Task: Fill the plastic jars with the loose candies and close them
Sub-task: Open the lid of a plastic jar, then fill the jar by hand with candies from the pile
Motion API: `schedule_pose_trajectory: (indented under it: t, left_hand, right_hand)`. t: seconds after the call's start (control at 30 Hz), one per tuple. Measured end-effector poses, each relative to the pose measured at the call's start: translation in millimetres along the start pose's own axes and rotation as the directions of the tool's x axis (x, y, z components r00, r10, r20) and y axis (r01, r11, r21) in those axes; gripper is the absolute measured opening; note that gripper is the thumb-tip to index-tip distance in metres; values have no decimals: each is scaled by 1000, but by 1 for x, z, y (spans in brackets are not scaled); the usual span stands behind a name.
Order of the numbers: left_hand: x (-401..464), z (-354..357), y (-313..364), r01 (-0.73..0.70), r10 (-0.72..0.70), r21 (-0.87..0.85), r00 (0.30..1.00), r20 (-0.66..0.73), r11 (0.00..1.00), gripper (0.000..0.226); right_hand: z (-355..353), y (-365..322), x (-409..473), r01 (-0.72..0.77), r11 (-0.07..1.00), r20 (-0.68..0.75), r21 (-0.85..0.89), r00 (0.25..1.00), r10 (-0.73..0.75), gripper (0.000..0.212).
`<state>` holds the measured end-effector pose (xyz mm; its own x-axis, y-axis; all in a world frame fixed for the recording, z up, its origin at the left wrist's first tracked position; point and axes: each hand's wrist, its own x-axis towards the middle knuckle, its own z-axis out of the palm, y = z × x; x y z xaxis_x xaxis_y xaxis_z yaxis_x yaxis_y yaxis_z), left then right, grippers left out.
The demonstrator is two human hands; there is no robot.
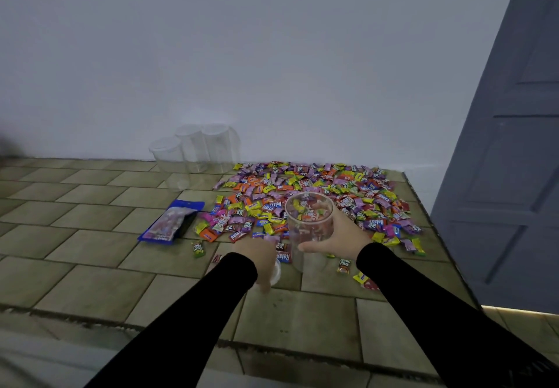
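A clear plastic jar [308, 230] stands upright and lidless on the tiled surface, just in front of a wide spread of loose wrapped candies [317, 194]. My right hand [341, 233] grips the jar's right side. It looks empty; the colours inside seem to be candies showing through the wall. My left hand [260, 259] is closed over a round white lid [276, 272] lying flat to the jar's left. Three more clear jars [193, 153] with lids on stand by the wall at the back left.
A blue open candy bag [172, 221] lies left of the pile. Stray candies [357, 272] sit near my right wrist. The white wall [272, 69] backs the tiled surface [90, 236], and a grey door [508, 145] stands at the right edge.
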<state>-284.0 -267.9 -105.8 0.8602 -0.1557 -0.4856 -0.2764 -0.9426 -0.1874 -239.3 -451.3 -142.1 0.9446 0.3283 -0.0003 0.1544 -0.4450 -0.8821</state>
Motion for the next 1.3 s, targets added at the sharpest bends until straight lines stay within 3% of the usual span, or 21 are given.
schedule_pose_trajectory:
  t: [0.17, 0.27, 0.33, 0.4, 0.47, 0.53, 0.6, 0.67, 0.73, 0.83, 0.97, 1.13, 1.3]
  left_hand:
    - [5, 10, 1, 25, -22, 59, 998, -58, 998, 23]
    - [-2, -4, 7, -33, 29, -33, 992, -124, 999, 29]
    - [-12, -22, 22, -106, 94, -101, 988, -120, 989, 31]
    - [-21, -37, 44, -193, 177, -185, 979, -99, 964, 34]
    - [-17, -39, 68, -258, 237, -226, 965, -116, 939, 18]
    - [-10, -37, 93, -288, 254, -205, 951, -176, 935, 28]
    - [4, -33, 115, -304, 251, -214, 937, -242, 928, 32]
    - [22, -28, 131, -310, 228, -228, 918, -325, 923, 50]
    - [37, -18, 146, -295, 191, -217, 897, -399, 930, 59]
    - [56, -1, 164, -273, 168, -127, 832, -528, 953, 54]
    - [78, 16, 172, -255, 162, -102, 826, -540, 961, 64]
    - [98, 27, 173, -291, 188, -62, 752, -632, 955, 81]
    - [111, 29, 173, -306, 155, -118, 733, -662, 945, 64]
  right_hand:
    - [0, 1, -3, 39, 999, -20, -27, 999, -39, 101]
    - [-11, 5, -2, 26, 972, 27, -235, 999, -20, 131]
    - [-25, 7, -6, -31, 909, 78, -415, 995, 69, 136]
    - [-41, 11, -11, -77, 834, 86, -547, 985, 148, 116]
    - [-53, 19, -16, -66, 791, 40, -608, 993, 113, 77]
    - [-64, 33, -19, -69, 778, -58, -625, 997, 41, 45]
    - [-74, 49, -22, -91, 765, -176, -637, 984, -30, 31]
    - [-81, 61, -26, -119, 769, -277, -628, 958, -78, 25]
    - [-83, 72, -30, -164, 768, -362, -619, 928, -93, 25]
    - [-81, 88, -31, -250, 748, -446, -615, 892, -69, 30]
    - [-78, 104, -26, -309, 734, -487, -605, 873, -35, 38]
    - [-80, 114, -15, -399, 724, -481, -562, 870, 106, 52]
    - [-86, 126, -3, -426, 678, -405, -599, 892, 202, 58]
